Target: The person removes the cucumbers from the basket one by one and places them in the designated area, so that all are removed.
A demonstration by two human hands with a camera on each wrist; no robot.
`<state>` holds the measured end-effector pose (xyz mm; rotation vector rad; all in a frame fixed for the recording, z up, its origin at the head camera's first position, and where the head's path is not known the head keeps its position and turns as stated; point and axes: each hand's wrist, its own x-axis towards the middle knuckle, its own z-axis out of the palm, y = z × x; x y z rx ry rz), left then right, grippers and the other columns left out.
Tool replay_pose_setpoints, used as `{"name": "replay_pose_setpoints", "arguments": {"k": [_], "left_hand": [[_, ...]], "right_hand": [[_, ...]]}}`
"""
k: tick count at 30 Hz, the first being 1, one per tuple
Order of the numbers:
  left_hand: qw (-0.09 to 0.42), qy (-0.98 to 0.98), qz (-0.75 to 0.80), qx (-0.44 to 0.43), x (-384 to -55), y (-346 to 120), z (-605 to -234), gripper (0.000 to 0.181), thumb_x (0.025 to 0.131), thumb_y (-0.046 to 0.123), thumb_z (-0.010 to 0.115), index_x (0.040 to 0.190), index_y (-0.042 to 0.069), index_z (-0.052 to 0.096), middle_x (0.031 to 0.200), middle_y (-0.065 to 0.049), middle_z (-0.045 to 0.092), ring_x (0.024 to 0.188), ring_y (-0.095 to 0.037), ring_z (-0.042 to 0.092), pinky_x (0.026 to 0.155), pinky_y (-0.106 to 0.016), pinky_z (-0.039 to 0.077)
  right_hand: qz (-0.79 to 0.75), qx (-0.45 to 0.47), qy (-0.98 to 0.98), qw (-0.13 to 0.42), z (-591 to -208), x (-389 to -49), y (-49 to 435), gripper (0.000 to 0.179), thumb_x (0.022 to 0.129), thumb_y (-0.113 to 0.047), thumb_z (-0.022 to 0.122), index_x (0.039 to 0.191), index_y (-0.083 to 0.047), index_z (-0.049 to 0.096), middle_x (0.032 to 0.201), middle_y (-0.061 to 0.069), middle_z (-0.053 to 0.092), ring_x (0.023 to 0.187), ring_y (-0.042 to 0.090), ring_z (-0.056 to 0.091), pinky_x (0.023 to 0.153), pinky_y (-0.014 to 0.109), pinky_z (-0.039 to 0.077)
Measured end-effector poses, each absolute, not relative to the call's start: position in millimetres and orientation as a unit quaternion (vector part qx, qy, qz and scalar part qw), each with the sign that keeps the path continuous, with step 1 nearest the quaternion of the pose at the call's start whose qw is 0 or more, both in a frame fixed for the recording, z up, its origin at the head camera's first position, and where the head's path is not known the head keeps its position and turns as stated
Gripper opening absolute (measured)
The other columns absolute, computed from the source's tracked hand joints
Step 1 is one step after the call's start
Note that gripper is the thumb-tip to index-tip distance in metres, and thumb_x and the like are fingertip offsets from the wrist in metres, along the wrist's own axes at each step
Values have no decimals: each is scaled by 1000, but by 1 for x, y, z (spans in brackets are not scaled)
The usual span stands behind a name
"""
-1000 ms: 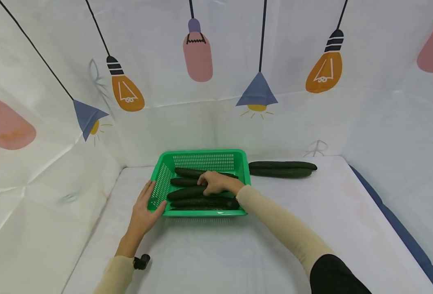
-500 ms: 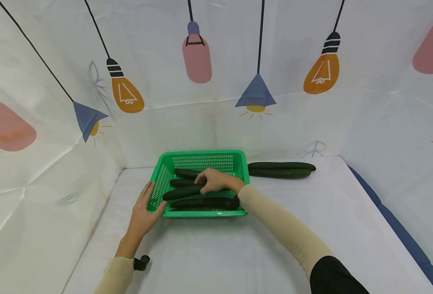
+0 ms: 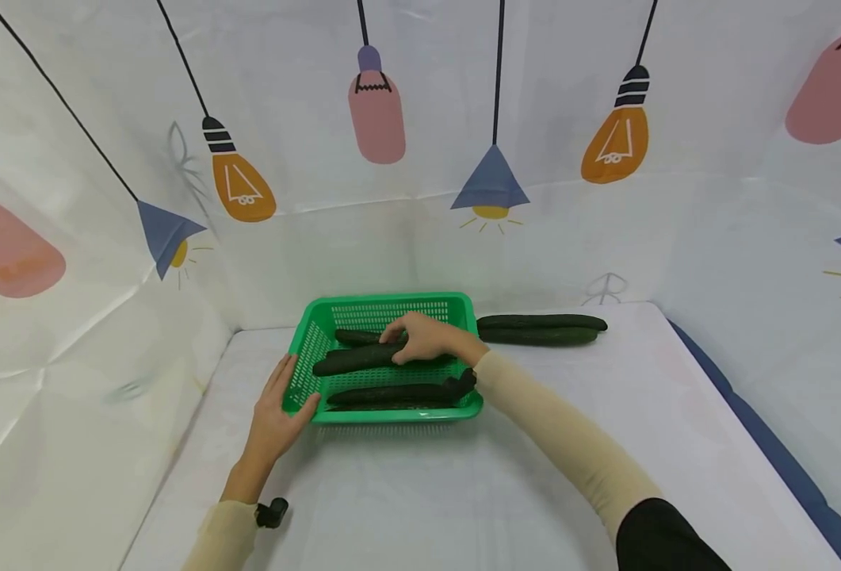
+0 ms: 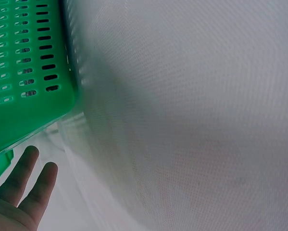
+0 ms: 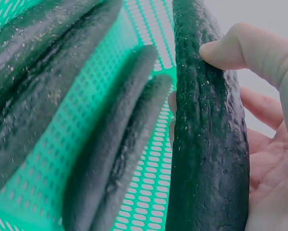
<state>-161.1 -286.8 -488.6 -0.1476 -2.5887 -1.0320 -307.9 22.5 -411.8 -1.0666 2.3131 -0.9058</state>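
Note:
A dark green cucumber (image 3: 352,360) is gripped by my right hand (image 3: 423,336) over the green basket (image 3: 306,353). In the right wrist view the thumb presses one side of this cucumber (image 5: 208,134) and the fingers go round the other. More cucumbers lie in the basket: some by the front wall (image 3: 384,395), another toward the back (image 3: 354,337), partly hidden by the right hand. My left hand (image 3: 272,420) touches the basket's left front corner, fingers extended along the side, thumb near the front rim. Two of its fingers (image 4: 40,190) show straight in the left wrist view.
Two cucumbers (image 3: 541,329) lie side by side on the white-covered table (image 3: 406,507), right of the basket. A white sheet with printed lamps (image 3: 491,186) stands behind and around the table. A small black device (image 3: 272,513) is on the left wrist.
My right hand has moved toward the back of the basket with the cucumber, leaving a wider gap before the front cucumbers. The left hand has stayed at the corner.

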Motion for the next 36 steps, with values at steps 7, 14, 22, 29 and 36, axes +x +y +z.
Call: {"name": "replay_pose_setpoints", "arguments": {"k": [7,14,22,29,36], "left_hand": [[171,-916,-361,-49,-162,-285,-489,82,91,27,76,160,11,37,166,-17,33,151,-45,33,111,-72,34],[167,-916,-363,-48,-163,-285,-490,82,91,28,76,161,12,36,167,-16,32,151,-45,33,111,-73,34],[169,-915,-364,-51,-162,-286,-489,81,91,28,76,161,12,36,167,-17,32,151,-45,32,110,-74,34],[173,-914,-364,-52,-163,-287,-490,82,91,28,76,161,13,36,166,-17,33,151,-45,33,111,-73,34],[174,-913,-365,-52,-162,-287,-491,81,91,27,76,161,12,37,166,-17,33,151,-45,33,110,-74,34]], "right_hand": [[-343,-373,836,210,-397,-310,43,39,93,-17,72,131,-16,69,132,4,67,123,23,61,98,41,54],[-354,-350,845,197,-386,-310,66,40,93,-19,72,132,-16,69,135,4,65,122,24,60,97,42,54],[-368,-327,849,194,-380,-314,98,43,92,-15,71,134,-13,68,137,6,66,118,27,63,96,42,55],[-368,-314,856,183,-377,-315,127,45,93,-16,72,137,-10,66,140,10,64,120,30,64,96,44,56],[-381,-293,859,175,-382,-314,159,45,91,-18,75,135,-11,67,135,11,66,119,32,64,99,46,54]]}}
